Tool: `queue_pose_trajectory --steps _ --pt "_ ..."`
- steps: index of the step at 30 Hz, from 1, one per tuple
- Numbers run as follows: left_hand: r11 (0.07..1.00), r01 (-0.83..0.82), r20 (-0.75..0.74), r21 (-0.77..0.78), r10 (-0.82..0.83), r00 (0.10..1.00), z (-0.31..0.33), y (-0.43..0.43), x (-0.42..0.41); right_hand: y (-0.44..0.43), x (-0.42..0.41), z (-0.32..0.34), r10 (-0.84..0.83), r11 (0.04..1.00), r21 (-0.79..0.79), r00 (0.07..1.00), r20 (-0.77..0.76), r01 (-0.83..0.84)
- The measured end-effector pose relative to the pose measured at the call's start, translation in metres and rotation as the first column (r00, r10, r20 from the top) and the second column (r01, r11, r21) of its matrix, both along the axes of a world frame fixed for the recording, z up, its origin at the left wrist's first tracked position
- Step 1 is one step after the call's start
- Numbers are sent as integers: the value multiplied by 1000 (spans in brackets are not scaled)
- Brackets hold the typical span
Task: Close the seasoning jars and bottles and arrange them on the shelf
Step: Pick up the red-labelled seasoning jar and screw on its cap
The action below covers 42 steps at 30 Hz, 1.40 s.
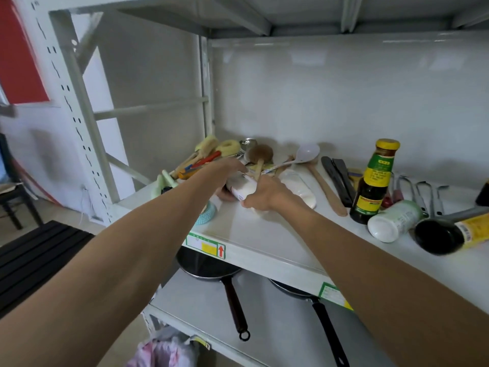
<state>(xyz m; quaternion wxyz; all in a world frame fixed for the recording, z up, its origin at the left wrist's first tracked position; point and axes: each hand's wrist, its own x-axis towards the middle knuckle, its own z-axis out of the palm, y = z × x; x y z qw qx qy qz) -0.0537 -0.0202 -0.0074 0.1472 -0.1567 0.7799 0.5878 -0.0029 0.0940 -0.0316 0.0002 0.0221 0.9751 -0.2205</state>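
Head view: the right hand [264, 194] is clamped on the near end of a white bottle [244, 188] lying on the shelf [264, 239]; the left hand [225, 170] closes over its far end. Right of them, a dark sauce bottle [373, 184] stands upright; a white jar [394, 221] and a black-capped bottle [449, 231] lie toppled nearby.

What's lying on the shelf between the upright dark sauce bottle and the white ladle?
In the head view, a wooden spatula and black utensils lie between the dark sauce bottle and the white ladle.

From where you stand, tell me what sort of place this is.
Probably a kitchen storage area: a metal shelf holds a sauce bottle and wooden spatula, with frying pans on the level below.
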Motion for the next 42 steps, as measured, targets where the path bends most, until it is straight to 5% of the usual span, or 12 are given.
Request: queue_pose_trajectory --steps 5,9,12,18,23,28,31,37,42 --pt "993 16 19 -114 -14 1000 -8 14 -10 1 -5 -4 -31 996 -79 999 -31 28" --pt "982 -123 -206 -141 92 974 5 18 1 6 1 -8 -66 983 -173 995 -68 54" --pt "963 -212 -398 -169 130 908 18 24 18 8 16 -8 -106 960 -270 987 -120 71" --pt "932 -217 -683 -292 -44 729 8 47 65 10 45 -29 -233 862 -496 952 -199 107" --pt "925 -257 -811 -279 -83 579 -17 58 91 18 49 -44 -249 851 -514 945 -213 108" --pt "890 -268 -806 -369 -163 569 -26 47 95 19 50 -49 -233 840 -537 945 -229 77" --pt "782 -248 -756 -571 -385 529 -13 29 87 10 49 -53 -258 818 -568 942 -215 95" --pt "655 102 -527 -749 -682 507 38 3 69 -5 37 -51 -394 802 -565 883 -255 195" --pt "537 129 -419 -834 -766 488 42 3 58 -6 28 -50 -463 800 -537 845 -269 268"
